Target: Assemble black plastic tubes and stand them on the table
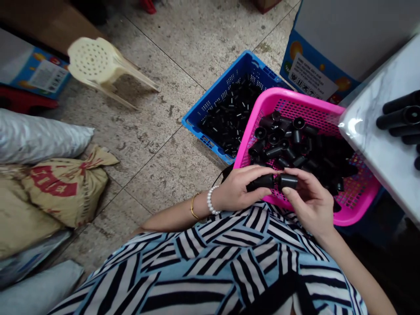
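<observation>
My left hand (238,189) grips a black plastic tube (262,181) just in front of the pink basket (288,99). My right hand (308,199) holds a short black cap (288,180) against the tube's end; the two parts meet between my fingertips. The pink basket holds several loose black tubes and caps (288,144). A pearl bracelet and a thin gold bangle are on my left wrist.
A blue crate (210,103) with several small black parts sits on the stone floor behind the pink basket. A white marble-look tabletop (380,144) at right carries assembled black tubes (400,116). A cream plastic stool (101,65), filled sacks (55,188) and printed cardboard boxes (311,70) stand around.
</observation>
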The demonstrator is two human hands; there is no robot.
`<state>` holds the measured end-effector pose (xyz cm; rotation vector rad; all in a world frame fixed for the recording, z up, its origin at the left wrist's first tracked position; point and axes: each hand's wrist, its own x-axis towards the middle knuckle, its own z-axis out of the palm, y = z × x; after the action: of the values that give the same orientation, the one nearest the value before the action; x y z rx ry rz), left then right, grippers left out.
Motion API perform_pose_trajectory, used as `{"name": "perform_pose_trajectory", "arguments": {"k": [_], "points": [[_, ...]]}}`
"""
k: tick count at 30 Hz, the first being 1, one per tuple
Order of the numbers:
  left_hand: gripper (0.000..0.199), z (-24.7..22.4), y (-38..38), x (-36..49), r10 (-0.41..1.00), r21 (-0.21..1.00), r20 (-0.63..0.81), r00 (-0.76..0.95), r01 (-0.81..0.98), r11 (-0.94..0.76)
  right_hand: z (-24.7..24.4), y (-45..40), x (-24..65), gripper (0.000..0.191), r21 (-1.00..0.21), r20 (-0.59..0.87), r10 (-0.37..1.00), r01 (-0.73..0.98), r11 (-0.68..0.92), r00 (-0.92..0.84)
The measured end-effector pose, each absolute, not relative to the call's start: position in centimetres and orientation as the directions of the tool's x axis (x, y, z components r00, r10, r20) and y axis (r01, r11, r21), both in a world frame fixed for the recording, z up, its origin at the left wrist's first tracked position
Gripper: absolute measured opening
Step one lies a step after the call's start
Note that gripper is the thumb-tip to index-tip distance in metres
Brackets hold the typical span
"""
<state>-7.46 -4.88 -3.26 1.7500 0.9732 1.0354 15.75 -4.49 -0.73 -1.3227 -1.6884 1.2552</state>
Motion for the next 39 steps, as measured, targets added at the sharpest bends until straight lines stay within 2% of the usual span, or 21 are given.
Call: {"name": "perform_pose_trajectory", "arguments": {"k": [4, 10, 16, 20, 24, 29, 32, 35, 39], "points": [[0.042, -3.7, -5.0, -7.4, 0.903, 0.926, 0.212, 0.374, 0.219, -0.308, -0.8, -4.9, 16.3, 0.039, -0.898, -0.006, 0.961, 0.424, 0.117, -0.277], [0.044, -4.3, -5.2, -7.3, 0.841, 0.912, 0.289, 0.457, 0.136, -0.387, -0.4, -5.6, 17.0, 0.038, -0.823, 0.059, 0.945, 0.520, 0.229, -0.322], [0.038, -3.7, -5.1, -7.1, 0.885, 0.941, 0.192, 0.424, 0.178, -0.289, -0.6, -6.0, 17.4, 0.036, -0.830, 0.011, 0.966, 0.537, 0.152, -0.258], [0.038, -3.3, -4.9, -7.0, 0.882, 0.950, 0.178, 0.436, 0.158, -0.270, -0.8, -5.9, 17.1, 0.037, -0.822, 0.052, 0.945, 0.523, 0.224, -0.324], [0.042, -3.5, -4.9, -6.9, 0.864, 0.935, 0.207, 0.458, 0.169, -0.313, -0.8, -6.1, 17.1, 0.037, -0.810, 0.076, 0.937, 0.527, 0.258, -0.341], [0.036, -3.8, -5.0, -6.8, 0.860, 0.921, 0.204, 0.468, 0.207, -0.331, -0.8, -6.6, 17.6, 0.038, -0.810, 0.062, 0.975, 0.560, 0.175, -0.215], [0.034, -3.8, -5.0, -6.8, 0.867, 0.919, 0.216, 0.449, 0.206, -0.336, -0.9, -6.5, 17.3, 0.037, -0.831, 0.035, 0.968, 0.531, 0.167, -0.249], [0.032, -3.8, -4.9, -6.7, 0.850, 0.895, 0.276, 0.449, 0.203, -0.397, -0.7, -6.3, 16.8, 0.037, -0.821, 0.076, 0.948, 0.520, 0.235, -0.308], [0.028, -3.8, -4.9, -6.5, 0.825, 0.863, 0.283, 0.488, 0.246, -0.442, -0.3, -6.1, 16.5, 0.042, -0.752, 0.156, 0.917, 0.558, 0.351, -0.367]]}}
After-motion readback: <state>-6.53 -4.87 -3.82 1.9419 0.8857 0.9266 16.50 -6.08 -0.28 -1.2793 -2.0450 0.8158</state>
